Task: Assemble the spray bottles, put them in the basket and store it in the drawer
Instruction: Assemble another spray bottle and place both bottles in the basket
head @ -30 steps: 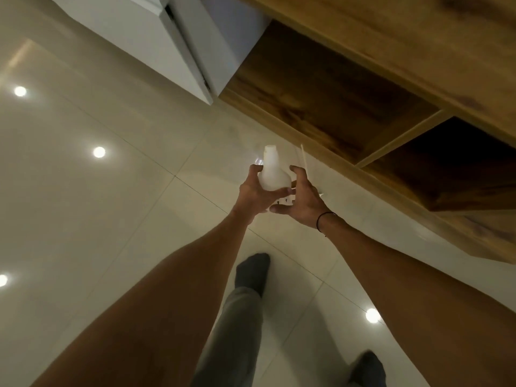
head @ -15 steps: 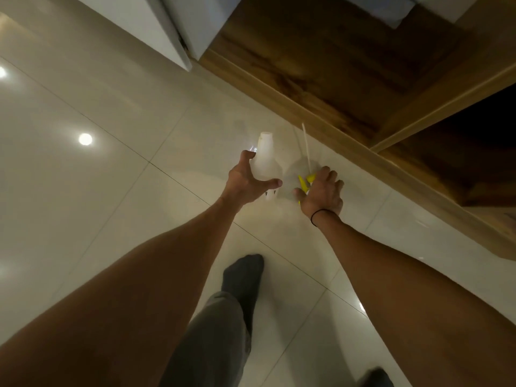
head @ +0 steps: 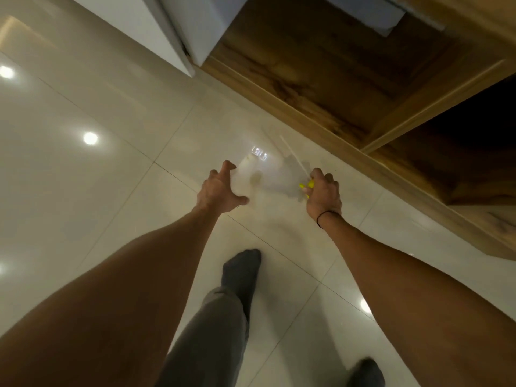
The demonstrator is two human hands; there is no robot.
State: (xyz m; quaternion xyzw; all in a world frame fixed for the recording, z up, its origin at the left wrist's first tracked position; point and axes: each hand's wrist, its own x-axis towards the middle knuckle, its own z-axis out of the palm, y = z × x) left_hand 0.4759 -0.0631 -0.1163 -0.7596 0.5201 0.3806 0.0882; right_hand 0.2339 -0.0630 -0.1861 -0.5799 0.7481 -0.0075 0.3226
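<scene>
My left hand (head: pixel 220 191) grips a white translucent spray bottle body (head: pixel 247 173), held out over the floor and blurred by motion. My right hand (head: pixel 324 195) is closed around a yellow spray head (head: pixel 305 187); its thin white dip tube (head: pixel 293 155) sticks up and to the left from my fist. The two hands are apart, bottle on the left, spray head on the right. No basket is in view.
Glossy cream floor tiles (head: pixel 97 191) reflect ceiling lights. A wooden cabinet (head: pixel 321 79) with open compartments runs along the upper right. White cabinet panels (head: pixel 173 29) stand at the top. My grey trouser leg and socked foot (head: pixel 241 269) are below my hands.
My hands have drawn apart: the right hand left the bottle and now holds the yellow spray head off to the right. The view has tilted further down toward the floor.
</scene>
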